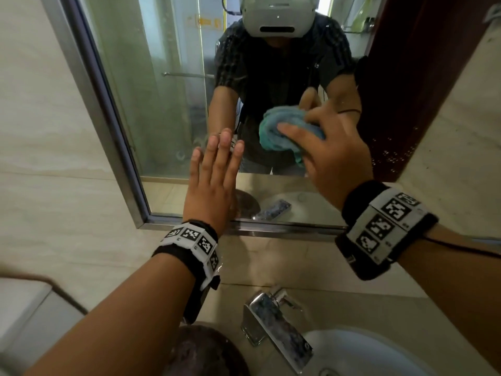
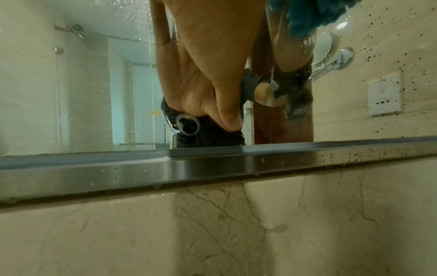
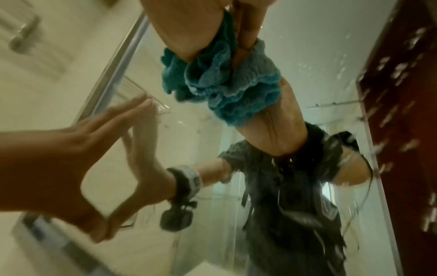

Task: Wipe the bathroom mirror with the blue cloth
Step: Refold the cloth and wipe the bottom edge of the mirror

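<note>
R hand (image 1: 329,147) grips bunched blue cloth (image 1: 282,131) on mirror (image 1: 168,104); L hand (image 1: 214,180) flat, fingers straight, on glass. Advice: keep cloth flat w/ even pressure, overlap strokes twd speckled right edge.

Blue-teal cloth (image 1: 282,131); silver-framed mirror (image 1: 162,104); cream marble wall (image 1: 40,131); black-and-white, seemingly coded wristbands (image 1: 385,226)

— How's the light?
— Soft and even indoors, slightly greenish, no hard shadows. The mirror (image 1: 168,109) carries pale glare near its top edge.
— Sharpness?
— The head view is fairly sharp, with straight lines bowing toward the edges. The left wrist view is crisp on the mirror frame (image 2: 212,168), dimmer at the bottom corners. The right wrist view is smeared by motion blur, droplets streaked.
</note>
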